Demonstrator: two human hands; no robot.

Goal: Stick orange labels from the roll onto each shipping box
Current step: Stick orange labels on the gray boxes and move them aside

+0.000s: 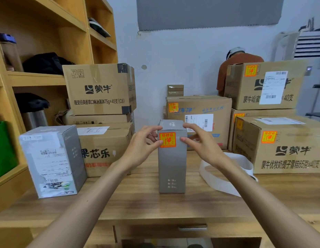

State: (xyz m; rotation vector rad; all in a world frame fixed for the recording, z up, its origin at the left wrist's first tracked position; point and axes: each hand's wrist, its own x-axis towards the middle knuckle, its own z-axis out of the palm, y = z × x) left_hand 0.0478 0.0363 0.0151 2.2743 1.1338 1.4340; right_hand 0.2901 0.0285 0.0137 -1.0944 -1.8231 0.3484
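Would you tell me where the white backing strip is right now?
In the head view the white strip lies looped on the table, right of the tall grey box, in front of a labelled cardboard box.

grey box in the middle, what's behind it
A brown carton with an orange label and a white shipping label. The grey box and the right hand cover its lower left part.
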